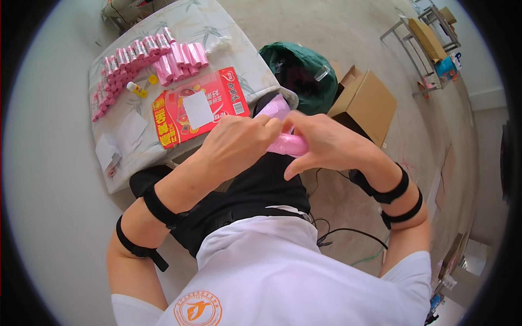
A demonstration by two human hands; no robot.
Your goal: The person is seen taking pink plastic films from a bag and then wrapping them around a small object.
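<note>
Over my lap, both hands are on a roll of pink plastic bags [290,145]. A looser, paler strip of pink film [276,107] stretches from it toward the table corner. My left hand [239,138] is closed in a fist at the roll's left end, its fingertips hidden under the knuckles. Around the right end curls my right hand [329,138], index finger bent over the top and thumb lower down. On the table, many similar pink rolls [128,60] are stacked, several of them with printed paper bands.
A patterned cloth covers the table [206,16]. On it lie a red printed cardboard sheet [174,117] with white paper, a glue stick [136,89], its yellow cap [153,80] and paper slips [130,130]. Right of the table stand a green bag-lined bin [315,60] and a cardboard box [370,106].
</note>
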